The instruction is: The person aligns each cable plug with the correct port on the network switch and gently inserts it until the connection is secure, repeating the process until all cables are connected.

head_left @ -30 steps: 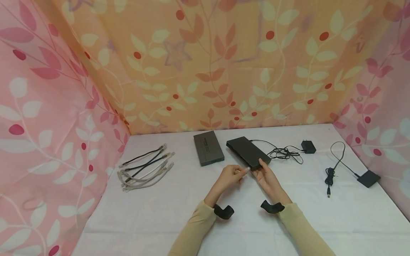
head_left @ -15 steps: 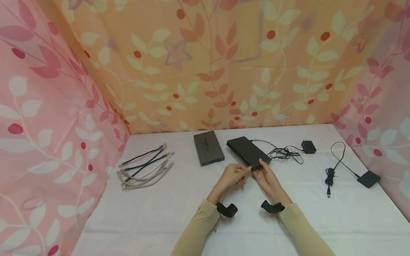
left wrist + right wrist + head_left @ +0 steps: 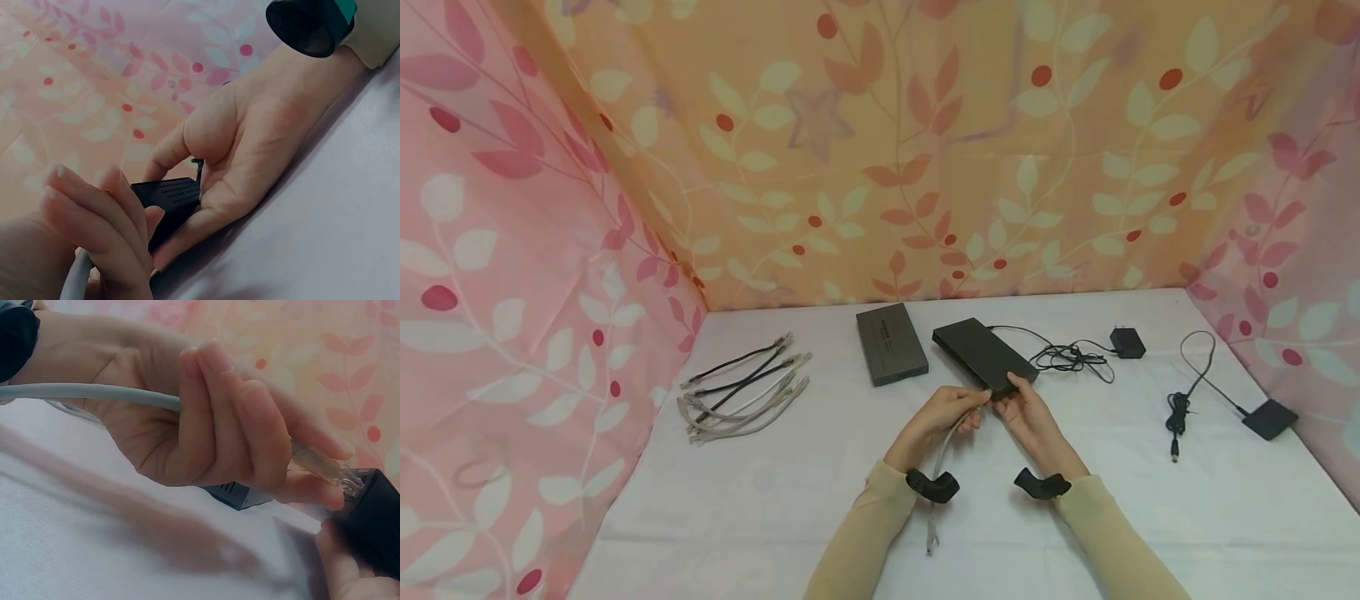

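My left hand (image 3: 942, 417) pinches a grey network cable (image 3: 94, 392) close behind its clear plug (image 3: 349, 480). In the right wrist view the plug is at a port in the end of a black network switch (image 3: 981, 354); how deep it sits I cannot tell. The cable's other end hangs below my left wrist. My right hand (image 3: 1030, 421) grips the switch by its near corner, thumb on top and fingers beneath, as the left wrist view also shows. A thin black power cord runs from the switch's far side.
A second, grey network switch (image 3: 892, 343) lies to the left. Farther left is a pile of grey and black network cables (image 3: 745, 396). Right of the held switch lie a tangled cord (image 3: 1071, 358) with a power adapter (image 3: 1127, 342), and another adapter (image 3: 1270, 418) with its bundled cord.
My left hand has moved slightly right against the switch's end, and its cable has swung into view below the wrist. The right hand keeps its hold; the whole head view has shifted slightly.
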Motion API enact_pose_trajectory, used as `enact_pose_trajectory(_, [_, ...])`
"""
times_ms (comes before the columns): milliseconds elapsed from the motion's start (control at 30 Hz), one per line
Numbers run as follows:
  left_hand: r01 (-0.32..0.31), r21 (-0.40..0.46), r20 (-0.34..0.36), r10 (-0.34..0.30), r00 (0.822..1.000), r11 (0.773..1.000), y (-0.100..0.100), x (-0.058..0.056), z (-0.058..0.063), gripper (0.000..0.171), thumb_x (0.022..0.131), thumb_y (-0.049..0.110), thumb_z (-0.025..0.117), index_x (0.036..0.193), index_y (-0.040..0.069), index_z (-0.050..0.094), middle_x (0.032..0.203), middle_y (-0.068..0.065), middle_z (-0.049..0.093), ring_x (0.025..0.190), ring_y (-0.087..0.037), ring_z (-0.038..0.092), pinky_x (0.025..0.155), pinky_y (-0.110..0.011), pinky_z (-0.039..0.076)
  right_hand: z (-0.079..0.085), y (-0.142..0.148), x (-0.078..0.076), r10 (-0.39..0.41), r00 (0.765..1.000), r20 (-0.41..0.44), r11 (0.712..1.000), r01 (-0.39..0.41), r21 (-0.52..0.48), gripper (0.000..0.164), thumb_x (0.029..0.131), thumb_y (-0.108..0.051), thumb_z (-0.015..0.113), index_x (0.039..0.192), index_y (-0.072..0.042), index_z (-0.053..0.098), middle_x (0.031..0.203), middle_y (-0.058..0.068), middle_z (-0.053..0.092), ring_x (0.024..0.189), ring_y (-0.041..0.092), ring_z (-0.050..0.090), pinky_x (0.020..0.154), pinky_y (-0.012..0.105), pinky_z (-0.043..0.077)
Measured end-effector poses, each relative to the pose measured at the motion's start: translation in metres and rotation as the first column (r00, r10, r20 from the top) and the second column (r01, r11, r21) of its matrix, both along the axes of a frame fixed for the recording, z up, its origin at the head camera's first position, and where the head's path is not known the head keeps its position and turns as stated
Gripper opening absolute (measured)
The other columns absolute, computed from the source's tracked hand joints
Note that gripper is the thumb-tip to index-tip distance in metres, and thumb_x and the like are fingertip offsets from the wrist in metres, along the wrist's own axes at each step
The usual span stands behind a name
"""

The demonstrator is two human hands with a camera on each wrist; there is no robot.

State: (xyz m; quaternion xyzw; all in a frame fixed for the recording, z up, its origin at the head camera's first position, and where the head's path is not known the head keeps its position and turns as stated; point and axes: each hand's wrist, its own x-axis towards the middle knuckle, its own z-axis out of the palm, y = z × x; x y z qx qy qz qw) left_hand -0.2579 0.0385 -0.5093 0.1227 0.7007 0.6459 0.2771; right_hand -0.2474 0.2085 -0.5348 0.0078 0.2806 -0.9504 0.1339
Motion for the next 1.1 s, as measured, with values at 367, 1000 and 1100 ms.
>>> enact_pose_trajectory(367, [-0.072,0.113,0.034,0.068,0.997,0.991,0.018,0.009,-0.003,0.043,0.082,0.035,0.059,0.083,-0.007,0.059,0.050,0.003,0.052,0.038,-0.004,0.037,0.039,-0.017,0.030,0.006,-0.002,0.003,-0.010,1.000,0.018,0.998,0.008,0.070,0.028,0.093,-0.018,0.041,0.118,-0.010,0.032,0.109,0.001,0.052,0.093,0.011,0.057,0.072,0.019,0.047])
enact_pose_trajectory(1000, [-0.158,0.057,0.038,0.156,0.987,0.986,0.012,0.007,-0.010,0.046,0.077,0.042,0.062,0.086,-0.003,0.063,0.052,0.003,0.052,0.040,-0.002,0.038,0.039,-0.015,0.032,0.001,0.005,-0.001,0.084,0.996,-0.029,0.996,-0.083,0.025,0.025,0.093,-0.019,0.041,0.115,-0.009,0.044,0.112,0.002,0.054,0.102,0.013,0.054,0.084,0.025,0.045])
enact_pose_trajectory(1100, [-0.161,0.053,0.055,0.158,0.986,0.985,0.012,0.006,-0.010,0.045,0.077,0.042,0.063,0.084,-0.003,0.063,0.052,0.004,0.053,0.041,-0.003,0.038,0.040,-0.015,0.032,-0.003,0.006,0.000,0.102,0.989,-0.108,0.995,-0.100,0.022,0.025,0.092,-0.018,0.042,0.115,-0.007,0.046,0.113,0.004,0.054,0.104,0.014,0.053,0.086,0.026,0.044])
